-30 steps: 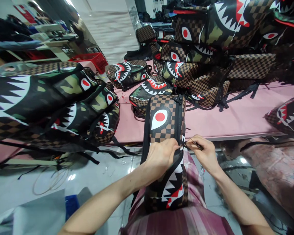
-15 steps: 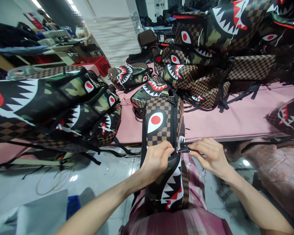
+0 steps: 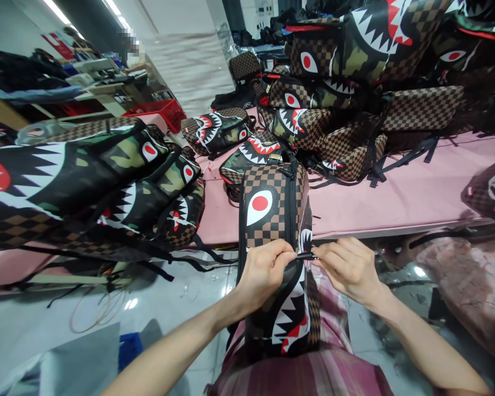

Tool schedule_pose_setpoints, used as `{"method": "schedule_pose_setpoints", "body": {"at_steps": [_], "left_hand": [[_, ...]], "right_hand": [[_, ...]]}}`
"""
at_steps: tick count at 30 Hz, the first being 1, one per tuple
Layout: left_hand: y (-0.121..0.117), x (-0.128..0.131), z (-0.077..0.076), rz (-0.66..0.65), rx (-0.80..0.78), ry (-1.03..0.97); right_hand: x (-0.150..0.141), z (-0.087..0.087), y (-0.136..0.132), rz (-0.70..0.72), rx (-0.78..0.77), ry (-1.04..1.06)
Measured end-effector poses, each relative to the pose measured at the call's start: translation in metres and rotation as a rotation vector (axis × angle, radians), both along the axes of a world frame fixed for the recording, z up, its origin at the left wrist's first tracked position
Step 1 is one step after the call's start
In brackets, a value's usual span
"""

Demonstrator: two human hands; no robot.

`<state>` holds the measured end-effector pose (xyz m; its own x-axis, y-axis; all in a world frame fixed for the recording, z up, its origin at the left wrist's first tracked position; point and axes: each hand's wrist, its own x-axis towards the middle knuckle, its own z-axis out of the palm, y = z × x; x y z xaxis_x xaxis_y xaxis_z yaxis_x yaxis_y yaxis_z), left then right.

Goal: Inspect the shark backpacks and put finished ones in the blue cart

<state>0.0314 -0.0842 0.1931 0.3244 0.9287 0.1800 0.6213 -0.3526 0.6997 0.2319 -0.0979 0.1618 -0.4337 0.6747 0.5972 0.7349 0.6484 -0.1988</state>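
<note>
On my lap, a brown-and-black checkered backpack stands upright against the table edge, with a white-and-red eye and a shark-mouth print with white teeth. At its zipped side edge my left hand is closed in a pinch. A short, narrow black strip spans the gap between both sets of fingertips; its exact kind is unclear. My right hand pinches the strip's other end, just off the bag's right side. The fingers partly cover both ends of the strip.
A pink table runs across in front of me. Camouflage shark-print bags are stacked at left, and a pile of checkered bags is at the back right. A pink patterned cloth hangs at right. A red crate is farther back.
My right hand has moved slightly left and down, closer to my left hand. The dark pointed shape at its fingertips now looks like a straight strip. The backpack stays in place.
</note>
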Motion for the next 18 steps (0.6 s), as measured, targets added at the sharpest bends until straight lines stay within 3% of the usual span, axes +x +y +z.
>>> {"method": "schedule_pose_setpoints", "body": {"at_steps": [5, 10, 14, 16, 18], "left_hand": [[0.001, 0.000, -0.001, -0.095, 0.113, 0.076], [0.003, 0.003, -0.007, -0.131, 0.211, 0.146], [-0.004, 0.001, 0.002, -0.147, 0.296, 0.192], [-0.011, -0.010, 0.014, -0.329, 0.287, 0.175], [-0.015, -0.026, 0.024, -0.579, 0.174, 0.127]], "right_hand": [[-0.006, 0.002, -0.004, -0.057, -0.063, -0.007], [-0.011, 0.003, -0.004, -0.018, -0.172, 0.077], [0.000, -0.006, 0.006, 0.009, -0.352, 0.316], [0.012, -0.015, 0.013, -0.021, -0.475, 0.549], [0.024, -0.021, 0.019, -0.088, -0.510, 0.738]]}}
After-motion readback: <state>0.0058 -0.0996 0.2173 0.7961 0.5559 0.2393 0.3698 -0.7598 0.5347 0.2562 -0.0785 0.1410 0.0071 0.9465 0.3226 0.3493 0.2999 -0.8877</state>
